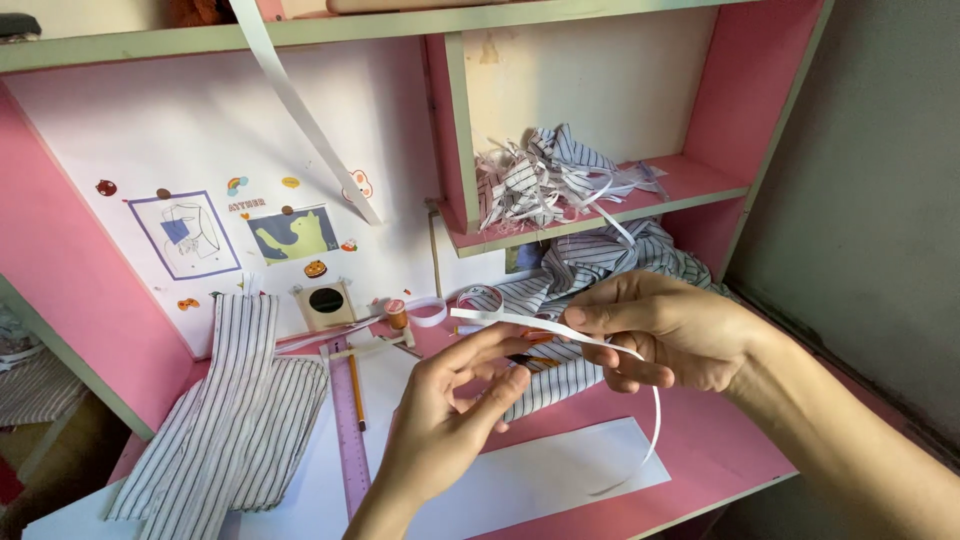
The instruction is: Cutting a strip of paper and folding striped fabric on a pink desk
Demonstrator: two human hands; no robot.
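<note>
Both hands pinch white paper strip (560, 330): right hand (665, 335) mid-strip, left hand (455, 415) below.

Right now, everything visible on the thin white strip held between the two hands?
The narrow white paper-like strip is flat and flexible. The right hand pinches it between thumb and fingers; the left hand's fingertips meet it from below. One end points left toward the desk's back; the other curls down past the right hand, over the pink desk.
</note>
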